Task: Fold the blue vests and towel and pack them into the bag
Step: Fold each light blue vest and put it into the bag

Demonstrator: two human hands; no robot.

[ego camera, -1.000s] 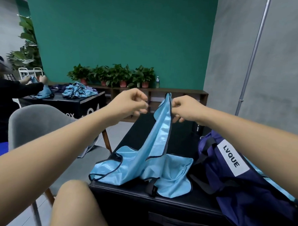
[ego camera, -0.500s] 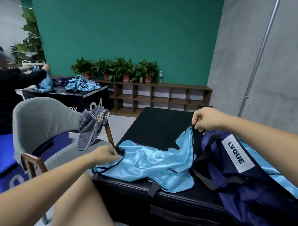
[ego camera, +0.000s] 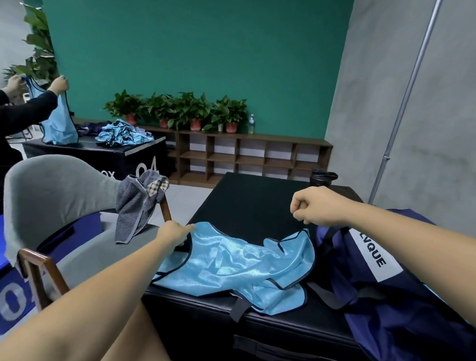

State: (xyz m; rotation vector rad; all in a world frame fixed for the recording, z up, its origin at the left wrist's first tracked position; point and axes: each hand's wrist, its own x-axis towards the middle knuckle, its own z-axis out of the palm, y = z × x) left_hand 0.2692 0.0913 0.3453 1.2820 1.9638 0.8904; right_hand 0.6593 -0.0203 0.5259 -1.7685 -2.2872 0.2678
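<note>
Single wide-angle head cam, facing forward and down across the black table (ego camera: 252, 202) toward the far green wall (ego camera: 196, 55). The bag (ego camera: 416, 324) sits close, near right.

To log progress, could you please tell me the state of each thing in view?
blue vest: unfolded, crumpled on the table
left hand: grips the vest's left edge
right hand: fingers curled, nothing visible in it
towel: unfolded, draped over the chair
bag: lying on the table, right of the vest

bag (ego camera: 416, 324) cut off by right, bottom edges
</note>
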